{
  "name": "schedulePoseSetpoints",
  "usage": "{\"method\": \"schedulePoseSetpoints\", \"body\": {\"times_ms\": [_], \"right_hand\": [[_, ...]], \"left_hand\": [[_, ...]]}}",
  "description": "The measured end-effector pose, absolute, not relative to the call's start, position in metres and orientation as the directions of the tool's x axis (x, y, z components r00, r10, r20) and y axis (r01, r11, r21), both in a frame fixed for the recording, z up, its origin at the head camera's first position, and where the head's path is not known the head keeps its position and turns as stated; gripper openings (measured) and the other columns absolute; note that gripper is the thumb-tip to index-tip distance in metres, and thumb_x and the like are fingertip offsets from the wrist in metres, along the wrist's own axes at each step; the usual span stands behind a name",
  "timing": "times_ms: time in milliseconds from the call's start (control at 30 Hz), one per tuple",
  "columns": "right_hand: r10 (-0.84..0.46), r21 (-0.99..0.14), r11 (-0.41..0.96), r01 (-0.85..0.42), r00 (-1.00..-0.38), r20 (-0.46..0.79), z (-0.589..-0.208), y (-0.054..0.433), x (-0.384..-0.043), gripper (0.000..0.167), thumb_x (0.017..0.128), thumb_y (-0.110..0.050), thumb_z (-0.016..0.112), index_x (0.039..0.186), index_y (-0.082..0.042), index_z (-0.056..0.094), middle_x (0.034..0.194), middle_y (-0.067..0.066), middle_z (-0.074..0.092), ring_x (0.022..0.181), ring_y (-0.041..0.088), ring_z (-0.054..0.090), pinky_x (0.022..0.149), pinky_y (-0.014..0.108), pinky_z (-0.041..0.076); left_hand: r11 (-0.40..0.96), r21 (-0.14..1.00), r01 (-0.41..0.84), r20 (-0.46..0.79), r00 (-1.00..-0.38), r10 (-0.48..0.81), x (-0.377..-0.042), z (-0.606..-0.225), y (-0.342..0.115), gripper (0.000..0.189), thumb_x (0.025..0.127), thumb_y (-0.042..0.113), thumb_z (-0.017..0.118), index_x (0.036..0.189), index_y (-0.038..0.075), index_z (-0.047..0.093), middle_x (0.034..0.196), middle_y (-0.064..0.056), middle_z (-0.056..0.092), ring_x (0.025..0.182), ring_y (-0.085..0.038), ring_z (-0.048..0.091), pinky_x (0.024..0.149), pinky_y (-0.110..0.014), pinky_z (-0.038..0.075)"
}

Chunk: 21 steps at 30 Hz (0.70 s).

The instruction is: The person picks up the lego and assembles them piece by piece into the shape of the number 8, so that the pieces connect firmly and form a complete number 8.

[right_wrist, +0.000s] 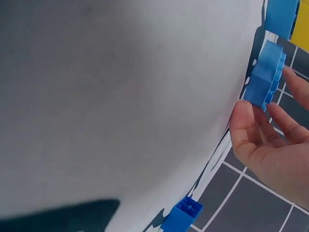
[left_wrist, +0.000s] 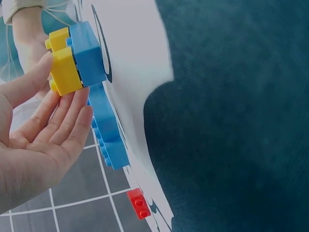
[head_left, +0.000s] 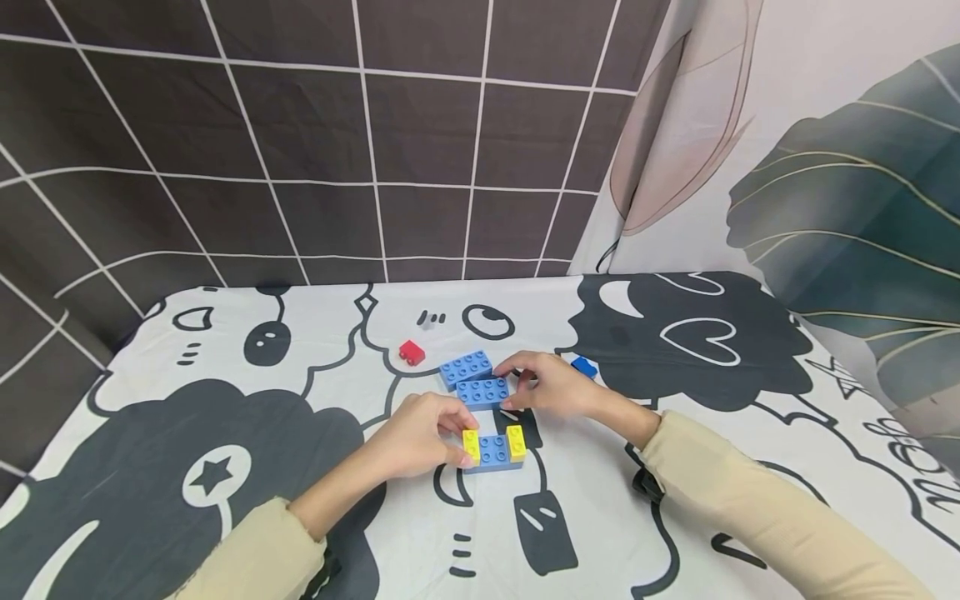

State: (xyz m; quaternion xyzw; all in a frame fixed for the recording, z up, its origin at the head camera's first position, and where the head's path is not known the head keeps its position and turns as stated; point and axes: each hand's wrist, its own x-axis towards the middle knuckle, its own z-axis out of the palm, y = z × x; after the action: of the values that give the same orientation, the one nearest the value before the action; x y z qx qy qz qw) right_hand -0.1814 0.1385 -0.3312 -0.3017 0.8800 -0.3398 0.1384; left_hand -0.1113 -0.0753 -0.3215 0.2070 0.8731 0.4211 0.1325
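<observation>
In front of me a blue building brick [head_left: 494, 451] lies on the cloth with a yellow brick [head_left: 470, 445] on its left end and another yellow brick [head_left: 516, 442] on its right end. My left hand [head_left: 420, 435] pinches the left yellow brick between thumb and fingers, as the left wrist view also shows. Farther back, a second blue brick [head_left: 482, 392] lies against a third blue brick [head_left: 466, 367] behind it. My right hand [head_left: 553, 386] holds the right end of the second brick, thumb on the near side and a finger on the far side.
A small red brick [head_left: 412, 352] lies at the back left. A darker blue brick [head_left: 584, 367] sits behind my right hand, its hollow side showing in the right wrist view. The patterned cloth [head_left: 615, 533] ends at a dark gridded backdrop [head_left: 420, 133].
</observation>
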Motion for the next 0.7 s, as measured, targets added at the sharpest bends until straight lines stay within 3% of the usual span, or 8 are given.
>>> {"method": "schedulePoseSetpoints", "body": {"times_ms": [700], "right_hand": [[-0.637,-0.642,0.589,-0.491,-0.77,0.005,-0.3312,0.1387,-0.1814,0.03,0.073,-0.009,0.076,0.099,0.002,0.066,0.08,-0.001,0.058,0.068,0.011,0.049,0.061,0.023,0.041]], "left_hand": [[0.574,0.785,0.231,-0.072,-0.887,0.456,-0.1119,-0.3217,-0.0743,0.028,0.067,0.006,0.08,0.092,0.004,0.066,0.085,-0.001,0.067,0.083,-0.017,0.062,0.077,-0.033,0.047]]}}
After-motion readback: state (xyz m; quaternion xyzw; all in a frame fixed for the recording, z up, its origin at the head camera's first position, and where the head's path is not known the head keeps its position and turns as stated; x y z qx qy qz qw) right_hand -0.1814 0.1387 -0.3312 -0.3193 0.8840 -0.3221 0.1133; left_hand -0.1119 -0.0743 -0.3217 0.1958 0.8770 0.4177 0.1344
